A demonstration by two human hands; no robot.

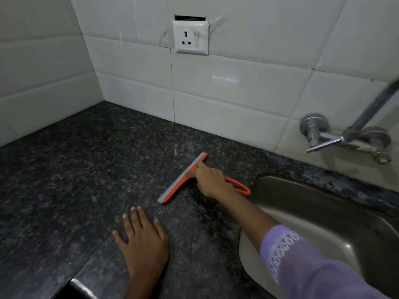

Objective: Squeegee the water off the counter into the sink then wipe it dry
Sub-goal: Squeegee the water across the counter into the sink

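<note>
An orange squeegee (pixel 172 189) with a grey rubber blade rests on the dark speckled granite counter (pixel 90 169), its blade running diagonally. My right hand (pixel 210 180) grips its handle, index finger stretched along the blade head; the handle's orange loop pokes out toward the steel sink (pixel 319 214) at the right. My left hand (pixel 143 238) lies flat on the counter with fingers spread, a little in front of the blade's near end. A faint wet sheen shows on the counter near the blade.
White tiled walls meet in a corner at the back left. A wall socket (pixel 191 37) sits above the counter. A chrome tap (pixel 347 137) juts from the wall over the sink. The counter's front edge runs at the bottom left.
</note>
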